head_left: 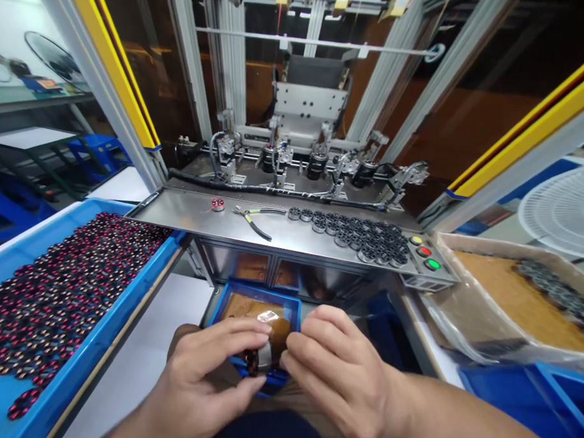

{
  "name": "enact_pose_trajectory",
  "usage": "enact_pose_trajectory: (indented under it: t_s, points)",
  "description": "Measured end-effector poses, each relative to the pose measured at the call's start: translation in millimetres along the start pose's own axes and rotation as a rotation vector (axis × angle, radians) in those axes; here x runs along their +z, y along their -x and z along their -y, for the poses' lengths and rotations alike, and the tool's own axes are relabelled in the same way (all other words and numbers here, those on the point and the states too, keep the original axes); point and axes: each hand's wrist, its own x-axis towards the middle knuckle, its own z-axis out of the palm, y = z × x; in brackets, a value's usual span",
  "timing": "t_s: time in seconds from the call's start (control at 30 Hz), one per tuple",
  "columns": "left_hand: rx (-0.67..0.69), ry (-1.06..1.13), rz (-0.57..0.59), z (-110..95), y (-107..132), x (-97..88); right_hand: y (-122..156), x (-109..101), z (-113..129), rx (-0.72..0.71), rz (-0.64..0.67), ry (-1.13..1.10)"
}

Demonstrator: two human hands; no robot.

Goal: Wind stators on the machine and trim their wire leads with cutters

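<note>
The bench was smooth metal, softly glossy. On it lay plastic-gripped pliers and dull, metallic-looking spools. To its left stood a smooth plastic tub; to its right, glossy clear film draped a box. Below it, a handheld ring gleamed like metal.

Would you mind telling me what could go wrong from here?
The wound part, pinched in the left hand, might slip towards the blue tray below. The pliers, lying open beside the dark cores, could nudge them if knocked. The green button sits near those cores and might get pressed accidentally.
</note>
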Motion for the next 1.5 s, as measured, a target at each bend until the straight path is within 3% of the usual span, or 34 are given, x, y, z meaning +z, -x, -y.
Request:
enact_pose_trajectory:
  t_s: [0.13, 0.27, 0.37, 0.47, 0.53, 0.63, 0.87, 1.1, 1.2, 1.3, 1.37, 1.43, 1.5]
  points:
    - [-0.190, 0.203, 0.015, 9.7, 9.9, -5.0, -0.6, -5.9, -17.5, 0.032, 0.129, -0.149]
    - [-0.366, 0.484, -0.128, 18.5, 16.3, 1.2, -12.8, 2.7, -64.4, 0.275, 0.122, -0.252]
    - [-0.459, 0.627, -0.274, 23.1, 15.8, 6.0, -32.2, 31.4, -123.4, 0.512, 0.063, -0.070]
    - [-0.511, 0.684, -0.358, 25.6, 15.1, 7.0, -50.2, 75.0, -176.8, 0.610, 0.140, 0.013]
    - [-0.522, 0.699, -0.396, 26.5, 16.9, 5.5, -57.6, 101.3, -197.8, 0.653, 0.230, 0.041]
    - [-0.523, 0.674, -0.465, 27.1, 22.5, 1.0, -62.0, 122.9, -206.5, 0.674, 0.349, 0.069]
    - [-0.533, 0.622, -0.592, 26.2, 24.4, -5.0, -57.7, 118.6, -193.1, 0.709, 0.409, 0.042]
    - [-0.518, 0.682, -0.553, 24.3, 21.1, 3.6, -41.6, 86.9, -187.1, 0.812, 0.159, -0.315]
    - [-0.546, 0.694, -0.573, 23.5, 19.9, 5.4, -14.2, 70.1, -146.3, 0.834, 0.042, -0.548]
    - [-0.603, 0.721, -0.538, 22.2, 14.4, 5.8, 24.2, 65.0, -76.5, 0.830, -0.021, -0.784]
    - [-0.629, 0.777, -0.484, 21.0, 9.3, 7.3, 48.3, 67.9, -27.1, 0.871, -0.125, -1.137]
    - [-0.625, 0.848, -0.432, 19.8, 4.6, 10.7, 66.3, 72.7, 13.2, 0.906, -0.178, -1.226]
    - [-0.600, 0.899, -0.384, 18.2, 1.0, 15.9, 76.9, 75.9, 38.5, 0.931, -0.191, -1.155]
